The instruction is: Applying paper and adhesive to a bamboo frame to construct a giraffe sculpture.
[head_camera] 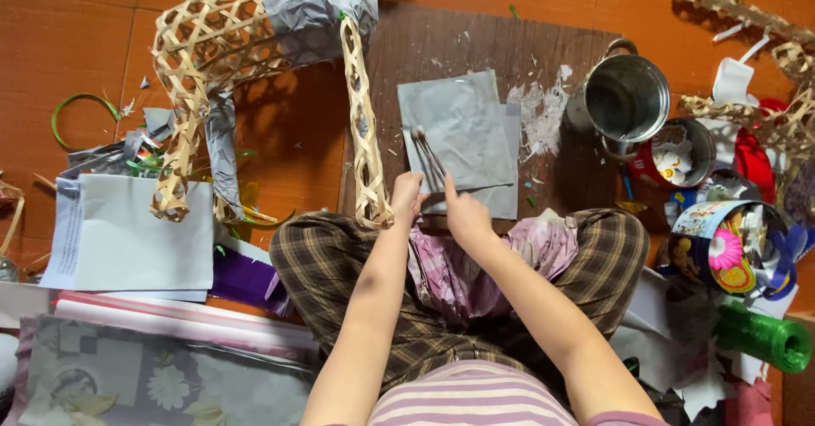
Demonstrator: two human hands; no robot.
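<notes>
Both our hands meet at the near edge of the grey paper sheet: right hand apparently pinching a brush, whose long axis runs far-left; left hand curled just beside it, grip unclear.

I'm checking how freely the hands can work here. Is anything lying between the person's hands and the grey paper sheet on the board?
Nothing visible does. The left hand and right hand are already at the near edge of the grey paper sheet, with a brush lying across it. The woven bamboo frame stands beside it, to the left.
</notes>
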